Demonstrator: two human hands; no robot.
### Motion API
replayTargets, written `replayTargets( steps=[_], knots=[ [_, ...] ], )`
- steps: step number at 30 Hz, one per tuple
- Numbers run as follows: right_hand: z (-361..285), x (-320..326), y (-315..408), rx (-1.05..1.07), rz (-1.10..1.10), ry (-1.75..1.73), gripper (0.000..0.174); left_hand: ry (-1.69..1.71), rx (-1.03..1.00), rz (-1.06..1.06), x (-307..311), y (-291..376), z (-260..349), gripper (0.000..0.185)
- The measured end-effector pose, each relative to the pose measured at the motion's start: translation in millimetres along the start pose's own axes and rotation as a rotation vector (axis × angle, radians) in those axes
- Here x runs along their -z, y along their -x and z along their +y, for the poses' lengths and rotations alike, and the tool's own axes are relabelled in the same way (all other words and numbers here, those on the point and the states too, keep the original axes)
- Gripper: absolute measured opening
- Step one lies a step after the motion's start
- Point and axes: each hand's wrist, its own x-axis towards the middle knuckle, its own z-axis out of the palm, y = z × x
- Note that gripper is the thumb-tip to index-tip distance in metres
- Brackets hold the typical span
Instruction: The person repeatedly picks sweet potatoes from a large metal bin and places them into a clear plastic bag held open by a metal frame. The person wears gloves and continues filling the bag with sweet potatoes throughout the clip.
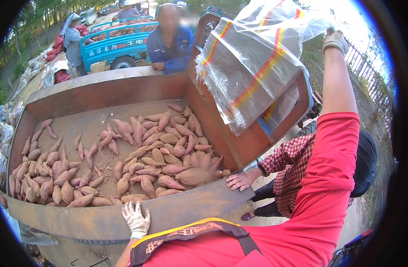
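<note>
My right hand [335, 40], in a pale glove, is raised at the upper right and gripping the end of some clear plastic bags [257, 70] with red and yellow stripes. The bags hang over the end panel [210, 123] of a rusty metal cargo bed. My left hand [136, 218], in a whitish glove with fingers spread, rests on the near side rim [184, 207] of the bed. Sweet potatoes [170, 150] lie in loose piles along the bed's near side and right end, with bare metal floor [77, 116] behind them.
A person in a checked top stands at my right, a hand [240, 180] on the rim. Across the bed a person in blue [170, 50] leans on the far wall [107, 88]. Behind are a blue cargo tricycle [113, 46], another person [73, 43] and red sacks [55, 48].
</note>
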Motion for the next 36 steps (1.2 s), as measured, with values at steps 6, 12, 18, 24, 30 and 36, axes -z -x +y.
replayTargets(
  steps=[6, 12, 18, 24, 30, 36],
  knots=[
    [68, -2, -20, -0.053, -0.019, 0.035, 0.041, 0.001, 0.000, 0.015, -4, 2, -6, 0.051],
    [140, -30, -41, -0.544, 0.089, -1.207, 0.039, 0.051, 0.003, -0.073, -3, 1, -7, 0.055],
    [133, -19, 45, -0.809, 0.432, -1.817, 0.023, 0.071, -0.038, -0.070, 8, 0, -14, 0.054],
    [164, -19, 129, -0.384, 0.479, -1.584, 0.009, 0.179, -0.191, -0.094, 4, -2, -18, 0.053],
    [246, -64, 250, -0.229, 0.052, -1.305, 0.036, 0.289, -0.354, -0.140, 3, 3, -11, 0.050],
    [259, -15, 397, -0.288, -0.600, -0.953, 0.024, 0.275, -0.437, -0.140, 3, 0, -18, 0.048]
  ],
)
